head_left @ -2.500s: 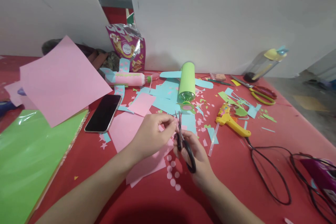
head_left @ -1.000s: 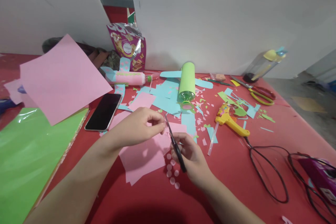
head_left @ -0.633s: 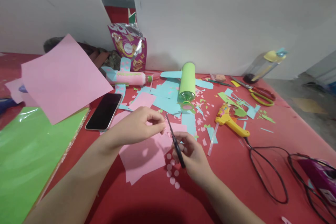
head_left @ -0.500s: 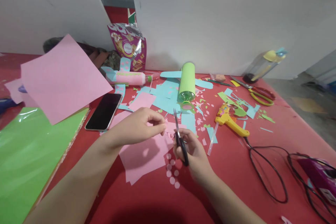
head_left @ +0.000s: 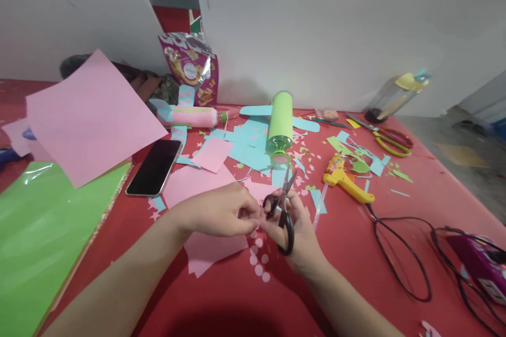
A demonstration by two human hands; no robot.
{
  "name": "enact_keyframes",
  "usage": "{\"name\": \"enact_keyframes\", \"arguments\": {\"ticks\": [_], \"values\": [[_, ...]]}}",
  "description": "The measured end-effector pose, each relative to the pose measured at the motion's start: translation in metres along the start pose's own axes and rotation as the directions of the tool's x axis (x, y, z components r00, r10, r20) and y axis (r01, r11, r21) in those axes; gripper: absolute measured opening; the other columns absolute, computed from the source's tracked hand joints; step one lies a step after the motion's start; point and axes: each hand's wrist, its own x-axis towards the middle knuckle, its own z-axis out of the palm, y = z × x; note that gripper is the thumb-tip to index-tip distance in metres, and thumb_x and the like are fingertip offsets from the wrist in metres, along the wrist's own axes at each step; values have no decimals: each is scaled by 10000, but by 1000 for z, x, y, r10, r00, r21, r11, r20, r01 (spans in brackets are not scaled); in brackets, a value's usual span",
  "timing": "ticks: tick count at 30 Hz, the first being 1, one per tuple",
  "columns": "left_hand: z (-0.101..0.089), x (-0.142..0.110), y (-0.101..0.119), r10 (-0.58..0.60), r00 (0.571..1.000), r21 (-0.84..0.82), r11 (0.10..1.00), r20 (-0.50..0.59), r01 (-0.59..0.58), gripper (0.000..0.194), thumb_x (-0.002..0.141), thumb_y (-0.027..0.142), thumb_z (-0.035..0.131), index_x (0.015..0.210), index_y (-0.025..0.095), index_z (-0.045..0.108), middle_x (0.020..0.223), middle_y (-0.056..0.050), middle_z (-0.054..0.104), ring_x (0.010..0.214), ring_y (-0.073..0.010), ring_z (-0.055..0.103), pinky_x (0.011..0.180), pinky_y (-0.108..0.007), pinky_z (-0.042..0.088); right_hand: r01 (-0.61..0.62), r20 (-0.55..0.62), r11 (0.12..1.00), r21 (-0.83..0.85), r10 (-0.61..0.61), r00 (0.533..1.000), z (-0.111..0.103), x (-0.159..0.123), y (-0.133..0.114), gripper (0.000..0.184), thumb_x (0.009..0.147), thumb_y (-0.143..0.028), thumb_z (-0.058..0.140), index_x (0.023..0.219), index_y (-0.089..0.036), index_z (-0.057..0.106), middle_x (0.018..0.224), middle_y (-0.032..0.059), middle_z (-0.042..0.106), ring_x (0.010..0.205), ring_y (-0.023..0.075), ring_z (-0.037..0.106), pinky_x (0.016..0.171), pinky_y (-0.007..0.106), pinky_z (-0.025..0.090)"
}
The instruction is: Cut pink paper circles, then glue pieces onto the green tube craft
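My right hand (head_left: 298, 229) holds a pair of black-handled scissors (head_left: 285, 195), its blades slightly apart and pointing away from me. Fingers closed in a pinch, my left hand (head_left: 233, 210) meets the fingertips of my right hand. Whatever lies between those fingertips is too small to make out. Just below them, several small pink paper circles (head_left: 259, 269) lie on the red table. Pink paper sheets (head_left: 213, 251) are spread under my left hand, which partly hides them. Beyond the scissors lies a green-wrapped bottle (head_left: 281, 121) with light blue paper wings.
A yellow glue gun (head_left: 348, 184) with a black cord lies to the right, near larger scissors (head_left: 389, 139) and paper scraps. At left are a phone (head_left: 154, 167), a large pink sheet (head_left: 95, 121) and a green pack (head_left: 51, 242). A pink bottle plane (head_left: 193, 117) lies behind.
My left hand has moved right and toward me until its fingertips meet my right hand's. The scissors have turned in my right hand, and their blades are wider apart.
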Motion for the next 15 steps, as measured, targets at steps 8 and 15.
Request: {"name": "enact_keyframes", "arguments": {"ticks": [8, 15], "values": [[0, 1, -3, 18, 998, -6, 1000, 68, -18, 234, 739, 167, 429, 512, 157, 373, 509, 34, 405, 484, -76, 351, 491, -203, 285, -37, 32, 997, -70, 39, 999, 0, -1, -2, 415, 582, -127, 729, 883, -239, 465, 751, -63, 499, 602, 51, 510, 550, 177, 425], [-3, 2, -6, -45, 999, -22, 999, 23, 46, 195, 728, 199, 425, 544, 149, 469, 537, 25, 465, 531, -87, 411, 521, -199, 313, 45, -117, 997, -67, -53, 992, -1, 0, 1, 382, 588, -104, 693, 868, -250, 477, 728, -68, 516, 607, 59, 512, 549, 179, 429]]}}
